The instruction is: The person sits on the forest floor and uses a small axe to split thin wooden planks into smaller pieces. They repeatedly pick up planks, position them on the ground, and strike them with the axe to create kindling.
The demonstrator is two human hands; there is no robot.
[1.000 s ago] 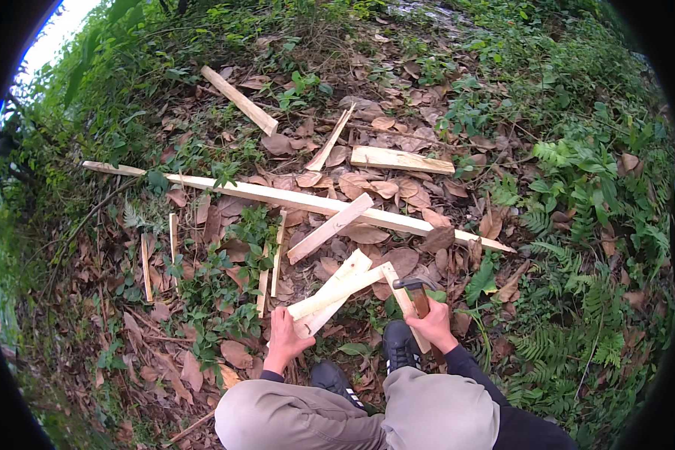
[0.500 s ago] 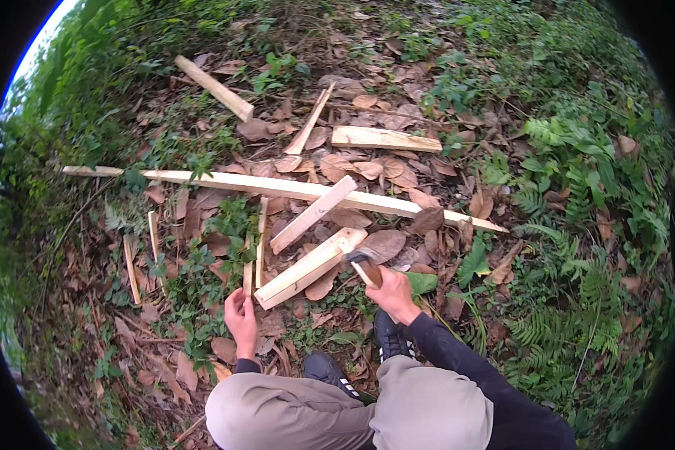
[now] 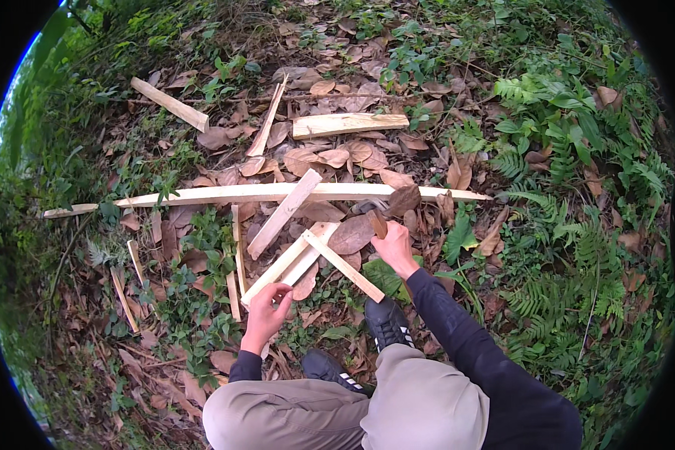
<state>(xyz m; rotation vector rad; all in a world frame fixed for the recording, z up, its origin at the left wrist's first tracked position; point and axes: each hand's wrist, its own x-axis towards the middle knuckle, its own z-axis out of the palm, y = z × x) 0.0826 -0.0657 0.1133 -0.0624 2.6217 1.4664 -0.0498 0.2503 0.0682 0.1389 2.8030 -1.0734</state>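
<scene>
My right hand (image 3: 393, 247) is closed round the wooden handle (image 3: 378, 223) of a tool. Its grey metal head (image 3: 369, 205) is partly lost against the leaves and the long plank, so I cannot tell its exact kind. A thick pale wood piece (image 3: 277, 268) slants across the leaves in front of me. My left hand (image 3: 267, 313) is at its near end, thumb and forefinger apart, gripping nothing visible. A narrow wood strip (image 3: 345, 266) crosses the thick piece at its far end and points toward my right shoe (image 3: 388, 322). Another short board (image 3: 285, 214) leans over the long plank (image 3: 232, 194).
Farther off lie a flat board (image 3: 350, 124), a splintered piece (image 3: 268, 120) and a stick of wood (image 3: 170, 103). Thin strips (image 3: 125, 300) lie at left among low plants. Dry leaves cover the ground; ferns (image 3: 551, 277) grow at right. My left shoe (image 3: 330, 369) is near.
A narrow strip now lies apart, across the thick piece. My left hand has come right to that piece's near end. My right hand has moved the tool up and away from it.
</scene>
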